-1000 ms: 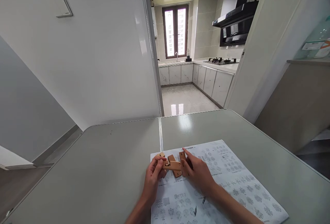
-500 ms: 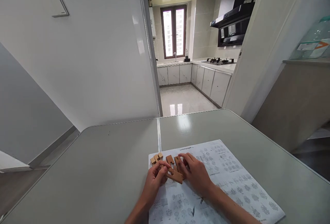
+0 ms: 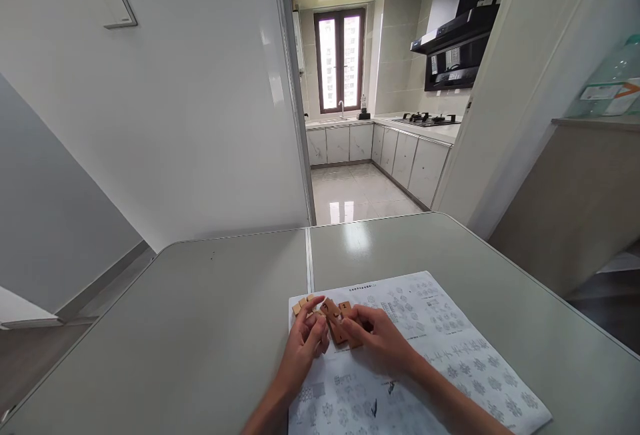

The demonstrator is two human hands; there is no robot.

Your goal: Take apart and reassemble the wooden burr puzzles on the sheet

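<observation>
My right hand (image 3: 383,336) is closed on a notched wooden puzzle piece (image 3: 337,332), with its fingertips at the piece's right side. Just behind lie two more notched pieces with dark numbers, one marked 3 (image 3: 327,307) and one marked 2 (image 3: 345,306). My left hand (image 3: 303,341) is beside them on the left, index finger stretched out and thumb apart from it. Its other fingers are curled, and I see nothing held there. Small pale wooden pieces (image 3: 299,307) sit behind the left fingers, partly hidden. Everything rests on a printed sheet (image 3: 450,355).
The sheet, covered with small diagrams, lies on a grey-green table (image 3: 210,328) with a seam (image 3: 309,258) running down it. A white wall panel (image 3: 200,121) rises behind on the left. Beyond the doorway is a kitchen with a gas hob (image 3: 427,119).
The notched piece that was at my left fingers has turned more upright and moved towards the other pieces. My right fingers have come down onto it; my left index finger has lifted and stretched out.
</observation>
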